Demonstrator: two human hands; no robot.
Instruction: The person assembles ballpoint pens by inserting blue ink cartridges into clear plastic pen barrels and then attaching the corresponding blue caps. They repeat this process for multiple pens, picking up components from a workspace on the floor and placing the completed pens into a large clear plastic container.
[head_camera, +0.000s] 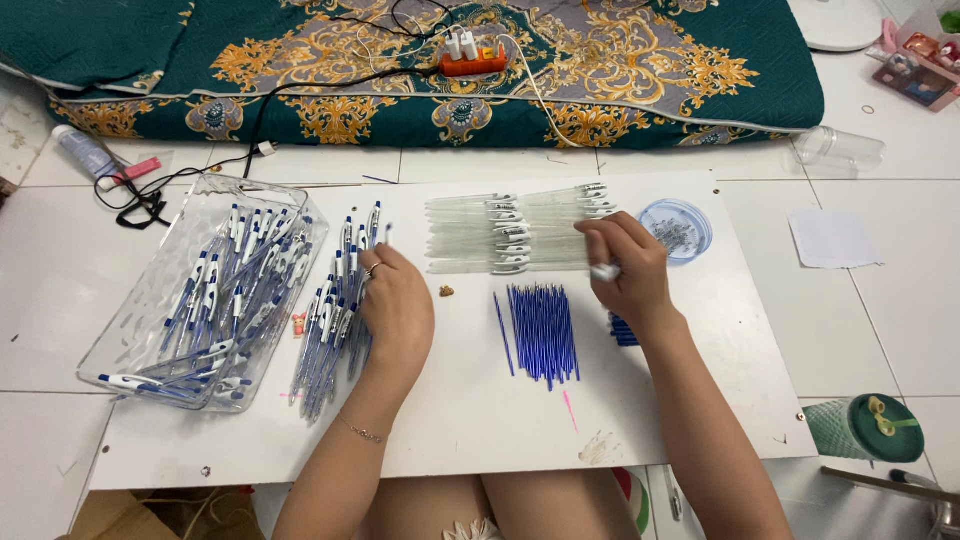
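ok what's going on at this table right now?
A person sits at a white board sorting pen parts. The left hand rests on a pile of assembled blue-and-white pens, beside a clear plastic tray holding more of them. The right hand pinches a small white piece at the edge of a row of clear pen barrels. Blue refills lie in a bunch between the hands, and a small round dish of springs sits by the right hand.

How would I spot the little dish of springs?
Start at the white board on the floor and go to its far right corner. Just right of the row of clear pen barrels sits the small round blue dish, the only round container on the board.
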